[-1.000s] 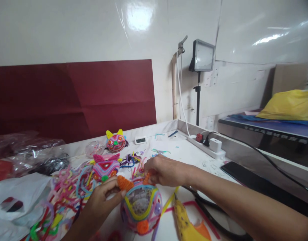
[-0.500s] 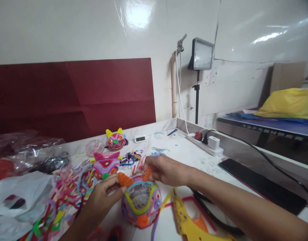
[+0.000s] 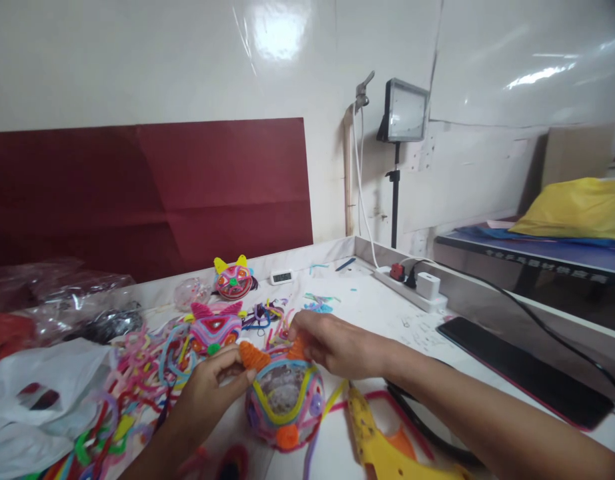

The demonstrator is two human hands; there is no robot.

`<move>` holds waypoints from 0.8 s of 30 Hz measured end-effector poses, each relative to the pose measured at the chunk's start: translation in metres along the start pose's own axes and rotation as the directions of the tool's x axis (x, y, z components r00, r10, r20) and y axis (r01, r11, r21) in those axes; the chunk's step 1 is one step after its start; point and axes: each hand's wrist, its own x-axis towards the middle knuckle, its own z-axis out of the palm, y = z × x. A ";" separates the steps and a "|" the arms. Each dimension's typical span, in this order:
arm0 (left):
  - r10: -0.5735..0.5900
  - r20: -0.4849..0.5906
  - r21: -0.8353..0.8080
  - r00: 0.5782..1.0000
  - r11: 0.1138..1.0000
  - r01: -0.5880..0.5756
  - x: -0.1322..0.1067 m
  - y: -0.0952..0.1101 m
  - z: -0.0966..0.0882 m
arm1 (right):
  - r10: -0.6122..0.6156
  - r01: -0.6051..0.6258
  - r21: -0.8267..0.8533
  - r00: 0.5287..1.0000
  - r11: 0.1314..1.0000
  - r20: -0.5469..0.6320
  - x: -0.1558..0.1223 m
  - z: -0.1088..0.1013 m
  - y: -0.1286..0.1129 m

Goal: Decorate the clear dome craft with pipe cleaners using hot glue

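A clear round craft animal head (image 3: pixel 282 419), covered in pink, yellow and blue pipe cleaner strips, sits in front of me with an orange pompom (image 3: pixel 287 437) low on its front. At its upper left stands an orange pipe cleaner ear (image 3: pixel 255 357), which my left hand (image 3: pixel 222 383) pinches between thumb and fingers. My right hand (image 3: pixel 332 341) is closed on the matching right ear (image 3: pixel 298 348), partly covering it. Both ears touch the head's top. Right of the head lies a yellow glue gun (image 3: pixel 375 437), its nozzle pointing away from me.
Two similar animal heads, one with pink ears (image 3: pixel 216 328) and one with yellow ears (image 3: pixel 234 280), stand behind. Loose pipe cleaners (image 3: pixel 142 367) and a white plastic bag (image 3: pixel 42 400) fill the left. A power strip (image 3: pixel 412 290) and a black phone-like slab (image 3: pixel 517 370) lie right.
The view has shifted slightly, so everything sits a little further right. Both hands stay on the orange ears; the right fingers seem to have settled a little closer to the head.
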 end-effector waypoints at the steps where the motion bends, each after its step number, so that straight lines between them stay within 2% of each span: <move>1: 0.003 0.002 0.005 1.000 1.000 -0.003 0.000 0.000 0.000 | 0.006 -0.006 0.010 1.000 1.000 -0.009 0.000 0.001 0.000; 14: 0.014 0.018 0.021 1.000 1.000 -0.014 -0.001 0.001 0.000 | -0.019 0.027 0.105 0.997 0.994 -0.077 -0.004 0.009 -0.001; 19: 0.001 0.017 -0.008 1.000 1.000 -0.001 -0.001 0.004 0.001 | 0.065 -0.031 0.232 0.988 0.972 -0.143 -0.008 0.014 0.005; 24: 0.017 -0.004 0.022 1.000 1.000 -0.017 -0.001 0.004 0.001 | 0.138 -0.043 0.434 0.972 0.900 -0.189 -0.010 0.023 0.013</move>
